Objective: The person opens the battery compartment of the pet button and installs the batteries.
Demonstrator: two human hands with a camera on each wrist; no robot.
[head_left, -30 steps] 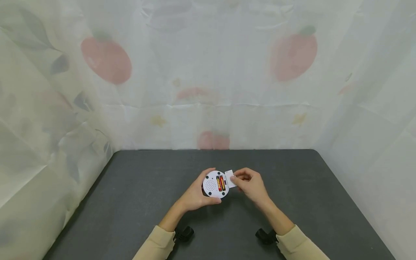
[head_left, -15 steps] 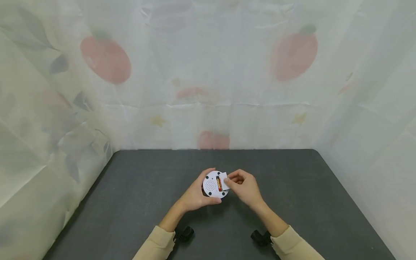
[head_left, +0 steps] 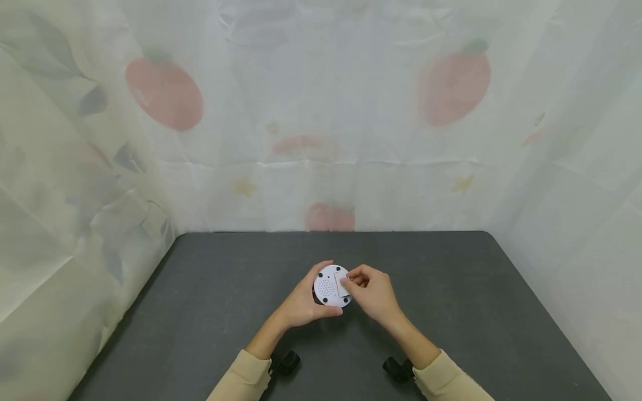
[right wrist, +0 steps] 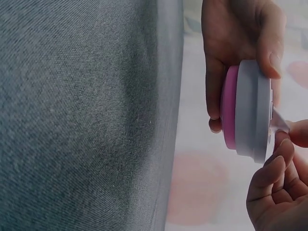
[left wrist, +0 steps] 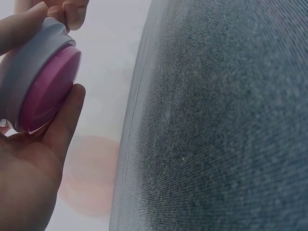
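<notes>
Moved: battery cover (head_left: 343, 285) now over the batteries.
Left hand (head_left: 302, 303): fingers grip round device (head_left: 328, 286) above counter (head_left: 210, 312).
Right hand (head_left: 373, 295): fingers pinch cover.
Tip: keep cover flat, press until seated.

We see a dark grey table (head_left: 210, 301) with rounded far corners. Behind and beside it hangs a pale, creased curtain (head_left: 321, 111) printed with faded red fruit and grey-green leaves. Two small black objects (head_left: 286, 362) rest near the table's front edge.
</notes>
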